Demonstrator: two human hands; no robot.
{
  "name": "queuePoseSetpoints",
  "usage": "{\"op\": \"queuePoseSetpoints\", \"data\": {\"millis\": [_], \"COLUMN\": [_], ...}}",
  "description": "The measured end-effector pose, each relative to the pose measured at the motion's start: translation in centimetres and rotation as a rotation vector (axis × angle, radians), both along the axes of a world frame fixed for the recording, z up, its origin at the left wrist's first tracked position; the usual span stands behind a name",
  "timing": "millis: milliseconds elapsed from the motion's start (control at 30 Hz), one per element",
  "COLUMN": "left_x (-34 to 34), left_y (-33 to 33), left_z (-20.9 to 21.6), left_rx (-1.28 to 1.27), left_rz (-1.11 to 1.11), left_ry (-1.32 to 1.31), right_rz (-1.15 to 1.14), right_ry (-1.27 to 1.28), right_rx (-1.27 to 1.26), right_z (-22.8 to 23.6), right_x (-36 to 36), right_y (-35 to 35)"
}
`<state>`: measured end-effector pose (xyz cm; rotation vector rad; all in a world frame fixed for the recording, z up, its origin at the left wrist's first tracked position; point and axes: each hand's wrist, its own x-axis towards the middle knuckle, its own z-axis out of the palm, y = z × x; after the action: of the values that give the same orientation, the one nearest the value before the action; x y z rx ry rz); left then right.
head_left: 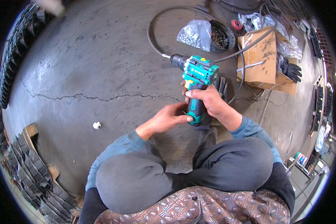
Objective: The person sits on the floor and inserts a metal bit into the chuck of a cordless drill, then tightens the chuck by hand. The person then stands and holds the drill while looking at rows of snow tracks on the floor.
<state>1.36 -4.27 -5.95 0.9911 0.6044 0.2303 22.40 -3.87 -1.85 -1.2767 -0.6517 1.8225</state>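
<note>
Drill held upright above the knees at centre, chuck pointing left. Right hand wraps the grip to steady it; left hand pinches the grip's base with narrowed fingers. Cardboard box and hose lie far right on the concrete floor.

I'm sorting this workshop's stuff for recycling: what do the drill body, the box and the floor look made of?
Drill, held in the right hand: seemingly moulded plastic, teal and black, slightly glossy. Box: brown corrugated cardboard, matte, with worn, torn edges. Floor: probably concrete, grey, dull and stained, with a long crack across it.
</note>
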Motion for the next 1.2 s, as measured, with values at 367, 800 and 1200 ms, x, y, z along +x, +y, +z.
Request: {"op": "queuePoseSetpoints", "data": {"millis": [367,800,1200], "left_x": [-7.1,-22.4,2.6], "left_y": [0.8,-7.6,-2.2], "left_z": [-0.6,-2.4,-3.4], "left_rx": [0.259,0.348,1.258], "left_rz": [0.238,0.947,-0.333], "left_ry": [0.494,1.025,-0.024], "right_rz": [-0.044,-0.031,-0.264], "right_ry": [-0.121,-0.325,-0.437], "right_rx": [-0.075,0.288,0.293], "right_z": [0.6,2.8,4.7], "right_x": [0.4,8.0,12.0], "right_y": [0.0,3.2,1.1]}}
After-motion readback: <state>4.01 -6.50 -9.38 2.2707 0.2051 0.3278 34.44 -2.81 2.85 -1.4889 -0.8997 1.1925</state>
